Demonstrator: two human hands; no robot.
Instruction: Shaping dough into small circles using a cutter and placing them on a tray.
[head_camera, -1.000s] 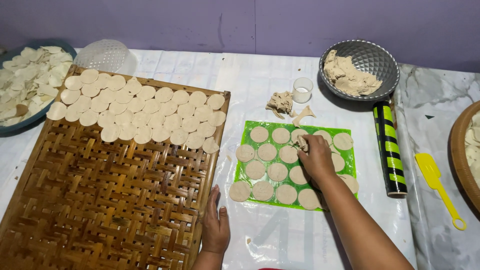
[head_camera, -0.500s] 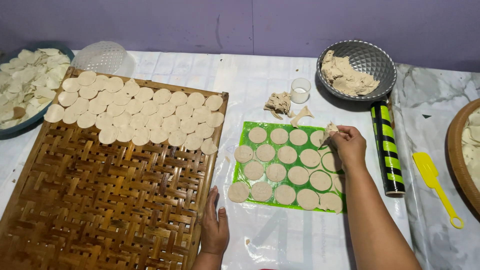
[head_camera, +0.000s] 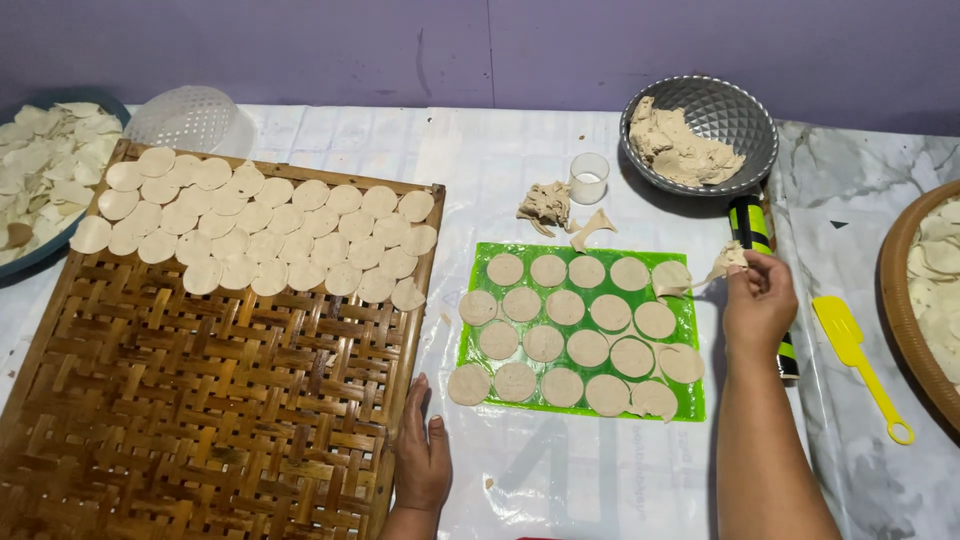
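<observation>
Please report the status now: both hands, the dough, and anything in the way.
Left hand flat on table by woven tray. Right hand pinches dough scrap at green mat edge. Rolling pin right behind it.

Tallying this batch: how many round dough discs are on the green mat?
20 pale round dough discs, in four rows of five on the green plastic mat; none looks hidden.

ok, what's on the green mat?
The green mat carries rows of flat round dough discs; a few overhang its edges. The right hand pulls a dough scrap off its right side. The mat under the discs is covered.
</observation>
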